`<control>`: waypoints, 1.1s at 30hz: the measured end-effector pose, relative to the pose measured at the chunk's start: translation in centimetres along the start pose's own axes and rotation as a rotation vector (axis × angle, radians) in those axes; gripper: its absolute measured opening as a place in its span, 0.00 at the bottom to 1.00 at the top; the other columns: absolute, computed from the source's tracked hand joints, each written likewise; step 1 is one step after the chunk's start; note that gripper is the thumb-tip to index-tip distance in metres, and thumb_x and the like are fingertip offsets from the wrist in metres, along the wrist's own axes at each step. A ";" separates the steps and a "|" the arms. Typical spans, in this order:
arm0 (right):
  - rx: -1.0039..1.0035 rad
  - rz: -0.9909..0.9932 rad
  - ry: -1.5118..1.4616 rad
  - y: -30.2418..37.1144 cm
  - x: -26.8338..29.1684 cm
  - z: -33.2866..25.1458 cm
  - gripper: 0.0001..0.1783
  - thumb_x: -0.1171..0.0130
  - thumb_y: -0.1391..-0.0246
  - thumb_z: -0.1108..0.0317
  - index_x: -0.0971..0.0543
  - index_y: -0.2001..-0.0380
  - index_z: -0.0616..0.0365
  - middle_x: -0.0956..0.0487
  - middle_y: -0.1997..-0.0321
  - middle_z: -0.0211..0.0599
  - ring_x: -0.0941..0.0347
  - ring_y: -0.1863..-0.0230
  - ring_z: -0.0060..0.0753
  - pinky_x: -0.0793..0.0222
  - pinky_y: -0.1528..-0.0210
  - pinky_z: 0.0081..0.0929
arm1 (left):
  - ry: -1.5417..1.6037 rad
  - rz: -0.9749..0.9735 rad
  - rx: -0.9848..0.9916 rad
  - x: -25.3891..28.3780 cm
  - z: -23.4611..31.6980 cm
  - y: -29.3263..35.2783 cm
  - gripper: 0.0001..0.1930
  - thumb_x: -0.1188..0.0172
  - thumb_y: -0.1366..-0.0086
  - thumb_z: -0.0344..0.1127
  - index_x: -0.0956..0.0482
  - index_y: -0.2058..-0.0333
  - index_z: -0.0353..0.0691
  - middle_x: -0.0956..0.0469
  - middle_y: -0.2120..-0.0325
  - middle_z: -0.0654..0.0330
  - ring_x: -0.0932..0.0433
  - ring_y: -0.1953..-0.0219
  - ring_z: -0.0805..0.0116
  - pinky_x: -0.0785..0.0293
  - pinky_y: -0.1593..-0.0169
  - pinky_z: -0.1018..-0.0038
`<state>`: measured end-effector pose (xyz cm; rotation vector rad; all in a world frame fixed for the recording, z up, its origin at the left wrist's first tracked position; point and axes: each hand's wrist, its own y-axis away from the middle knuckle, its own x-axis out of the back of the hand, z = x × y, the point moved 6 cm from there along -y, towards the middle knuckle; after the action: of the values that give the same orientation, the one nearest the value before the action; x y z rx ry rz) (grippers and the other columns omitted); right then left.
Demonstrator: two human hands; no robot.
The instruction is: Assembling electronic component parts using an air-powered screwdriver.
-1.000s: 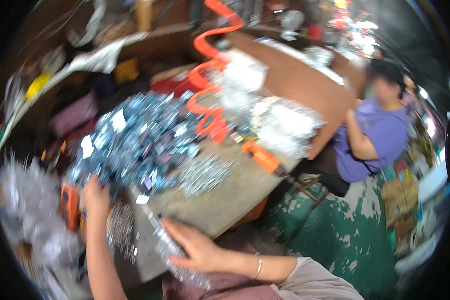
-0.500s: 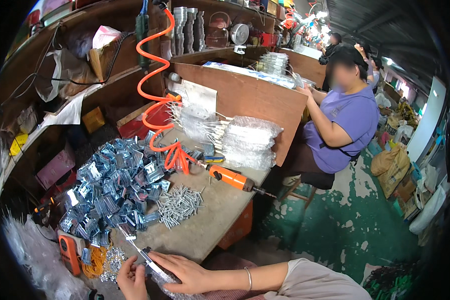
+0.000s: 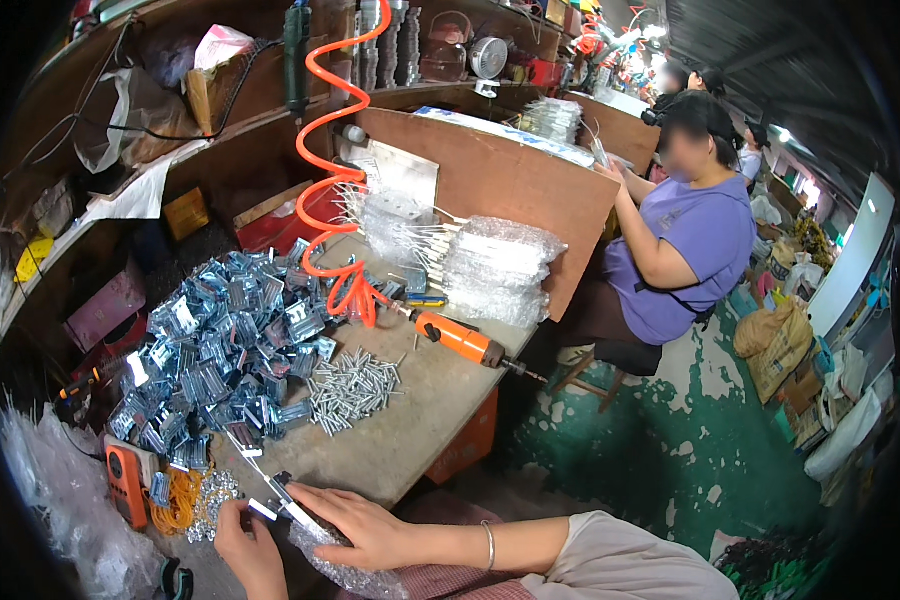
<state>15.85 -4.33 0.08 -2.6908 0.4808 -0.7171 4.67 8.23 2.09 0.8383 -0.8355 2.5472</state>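
A bundle in clear bubble wrap [image 3: 355, 578] lies at the table's near edge, with a white strip [image 3: 298, 512] and a dark end sticking out of it. My right hand [image 3: 365, 530] rests flat across this bundle, fingers stretched out and thumb apart. Thin white rods [image 3: 254, 464] reach from its end toward the metal pile. Just left of it, my left hand [image 3: 248, 548] pinches a small white piece [image 3: 263, 510] at its fingertips. Small shiny nuts or washers [image 3: 213, 503] and yellow rubber bands [image 3: 176, 500] lie beside my left hand.
Blue-grey metal brackets [image 3: 225, 345] form a large heap, with a pile of screws [image 3: 355, 388] beside it. An orange power driver [image 3: 460, 338] on a coiled hose [image 3: 320, 170] lies near the right edge. Behind are bubble-wrapped rods [image 3: 500, 270] and a wooden partition [image 3: 510, 190]; a co-worker [image 3: 685, 230] sits beyond.
My left hand's fingers have closed at a small white piece and moved slightly left. My right hand stays on the bundle. The view has shifted slightly.
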 end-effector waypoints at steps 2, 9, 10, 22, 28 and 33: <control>0.004 -0.011 0.011 0.0 -0.1 0.0 0.45 0.44 0.51 0.62 0.52 0.35 0.63 0.43 0.35 0.57 0.45 0.35 0.53 0.51 0.35 0.42 | 0.005 -0.054 -0.028 -0.7 0.0 -0.2 0.08 0.45 0.53 0.15 0.31 0.72 0.31 0.31 0.79 0.53 0.30 0.79 0.59 0.34 0.73 0.70; -0.003 -0.015 -0.017 0.0 0.2 -0.2 0.45 0.44 0.52 0.62 0.53 0.34 0.62 0.43 0.35 0.56 0.44 0.36 0.55 0.51 0.35 0.43 | 0.066 -0.017 -0.013 -0.8 0.5 -0.8 0.08 0.45 0.53 0.15 0.31 0.73 0.32 0.31 0.81 0.53 0.29 0.79 0.60 0.34 0.73 0.69; -0.012 -0.021 -0.027 0.1 0.2 -0.3 0.45 0.44 0.52 0.61 0.53 0.34 0.62 0.43 0.35 0.56 0.44 0.36 0.55 0.51 0.35 0.43 | 0.066 -0.017 -0.006 -0.7 0.4 -0.8 0.08 0.45 0.53 0.15 0.31 0.73 0.32 0.31 0.81 0.53 0.29 0.79 0.60 0.34 0.73 0.69; 0.005 -0.049 0.051 -0.1 -0.1 0.1 0.44 0.42 0.53 0.61 0.49 0.36 0.66 0.42 0.36 0.58 0.44 0.36 0.55 0.50 0.35 0.41 | 0.101 0.044 0.008 -0.7 -0.8 -0.2 0.07 0.41 0.51 0.20 0.30 0.75 0.33 0.29 0.80 0.52 0.27 0.78 0.56 0.32 0.72 0.69; -0.097 -0.072 -0.019 -0.6 0.6 0.3 0.43 0.42 0.54 0.65 0.48 0.36 0.66 0.38 0.38 0.58 0.41 0.38 0.56 0.47 0.37 0.39 | 0.116 0.058 -0.089 -1.2 0.5 -1.0 0.07 0.39 0.50 0.21 0.29 0.72 0.33 0.27 0.78 0.53 0.25 0.77 0.60 0.30 0.72 0.71; -0.220 -0.154 -0.106 -0.3 -0.4 0.3 0.45 0.42 0.55 0.65 0.49 0.35 0.65 0.41 0.36 0.56 0.44 0.35 0.54 0.50 0.35 0.40 | 0.218 0.027 0.011 -1.6 -0.7 -0.5 0.08 0.40 0.48 0.21 0.30 0.70 0.34 0.26 0.76 0.54 0.23 0.78 0.64 0.29 0.75 0.73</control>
<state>15.73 -3.82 -0.19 -2.9800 0.3463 -0.5880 5.78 8.87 0.85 0.5422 -0.7687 2.6092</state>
